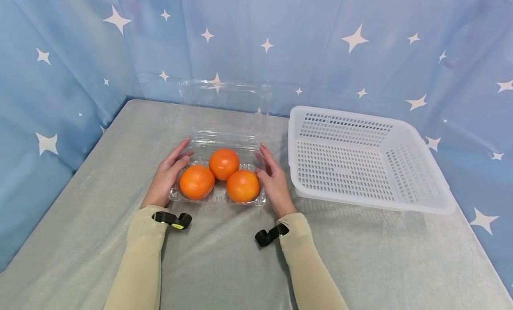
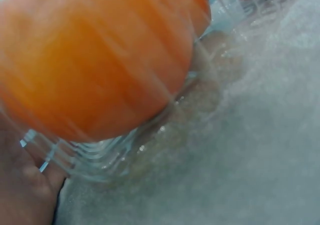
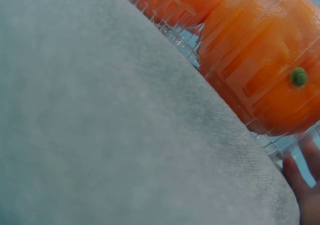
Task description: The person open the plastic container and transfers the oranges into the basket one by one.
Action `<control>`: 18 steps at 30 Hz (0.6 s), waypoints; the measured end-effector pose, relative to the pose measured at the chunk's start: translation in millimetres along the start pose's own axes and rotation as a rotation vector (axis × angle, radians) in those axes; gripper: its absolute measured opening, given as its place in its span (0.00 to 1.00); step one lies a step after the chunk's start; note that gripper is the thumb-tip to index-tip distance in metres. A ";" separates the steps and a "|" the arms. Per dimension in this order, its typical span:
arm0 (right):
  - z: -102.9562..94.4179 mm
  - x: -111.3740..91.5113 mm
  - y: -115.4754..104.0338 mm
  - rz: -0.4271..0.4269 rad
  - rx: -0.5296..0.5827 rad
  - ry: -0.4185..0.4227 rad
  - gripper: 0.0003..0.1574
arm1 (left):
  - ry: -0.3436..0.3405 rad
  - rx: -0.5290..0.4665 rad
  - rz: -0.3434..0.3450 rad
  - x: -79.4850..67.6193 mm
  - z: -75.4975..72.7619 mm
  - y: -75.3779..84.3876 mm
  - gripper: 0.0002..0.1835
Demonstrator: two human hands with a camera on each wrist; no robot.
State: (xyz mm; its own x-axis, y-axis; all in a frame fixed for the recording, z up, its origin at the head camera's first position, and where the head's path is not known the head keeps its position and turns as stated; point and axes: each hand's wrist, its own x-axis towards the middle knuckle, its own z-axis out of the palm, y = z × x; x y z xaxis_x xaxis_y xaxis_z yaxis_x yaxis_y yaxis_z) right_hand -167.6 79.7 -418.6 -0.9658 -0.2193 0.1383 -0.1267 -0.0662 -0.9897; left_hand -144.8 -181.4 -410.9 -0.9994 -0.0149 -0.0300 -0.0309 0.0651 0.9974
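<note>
A clear plastic clamshell box lies on the grey cloth with its transparent lid raised at the back. Three oranges sit in its base: a left orange, a back orange and a right orange. My left hand holds the box's left side, thumb near the rim. At the opposite side, my right hand holds it the same way. Through the plastic, an orange fills much of the blurred left wrist view. A green stem end marks the orange in the right wrist view.
A white perforated plastic basket stands on the table to the right of my right hand. Behind the table hangs a blue curtain with white stars. Grey cloth covers the table.
</note>
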 end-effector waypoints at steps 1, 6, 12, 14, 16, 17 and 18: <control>0.1 0.1 -0.1 -0.002 -0.001 -0.001 0.38 | 0.000 -0.001 -0.001 0.2 -0.1 -0.3 0.26; 0.4 0.6 -1.3 -0.006 -0.016 -0.003 0.38 | -0.002 0.004 0.001 0.7 -0.6 0.3 0.26; 0.7 1.1 -1.9 -0.020 -0.017 -0.008 0.38 | 0.002 0.009 0.004 1.5 -1.4 0.3 0.25; 0.7 1.0 -1.7 -0.021 -0.013 -0.011 0.38 | 0.006 0.010 -0.002 2.9 -2.4 -2.6 0.25; 0.5 0.6 -1.6 -0.028 -0.014 -0.012 0.38 | 0.007 0.014 -0.002 5.6 -3.8 -7.3 0.26; 0.5 0.4 -1.7 -0.030 -0.017 -0.013 0.37 | 0.007 0.013 0.002 7.4 -4.6 -10.2 0.26; 0.4 0.5 -1.9 -0.030 -0.019 -0.013 0.37 | 0.006 0.014 0.007 9.0 -5.3 -12.9 0.26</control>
State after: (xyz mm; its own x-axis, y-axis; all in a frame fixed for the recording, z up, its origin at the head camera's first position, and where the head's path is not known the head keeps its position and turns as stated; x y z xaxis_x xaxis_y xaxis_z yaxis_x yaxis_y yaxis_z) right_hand -167.7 79.3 -416.6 -0.9585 -0.2298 0.1686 -0.1602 -0.0550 -0.9855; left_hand -153.4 -187.7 -423.7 -0.9995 -0.0207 -0.0227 -0.0243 0.0796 0.9965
